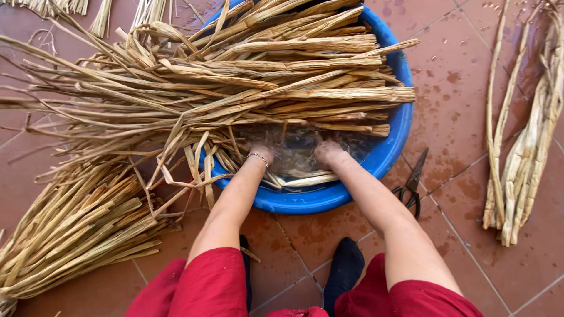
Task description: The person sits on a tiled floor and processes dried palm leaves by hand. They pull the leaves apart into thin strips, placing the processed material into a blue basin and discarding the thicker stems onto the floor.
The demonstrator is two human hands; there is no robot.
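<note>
Terracotta floor tiles (470, 88), wet w/ splashes. Black scissors (413, 186) lie on the tiles just right of the blue basin (395, 141), near the right forearm. Far right, a small bunch of damp stalks (523, 152); bottom left, a dry bundle (76, 235) fanned on the floor. Long dried reed stalks (252, 76) lie across the basin & cover most of it, ends hanging off the left rim. They look flat, tan, fibrous, some split or curled. Both hands are under the stalks, in the water: left hand (261, 154), w/ bracelet at the wrist, & right hand (327, 152). Fingers submerged & hidden, so can't tell grip on either side.
</note>
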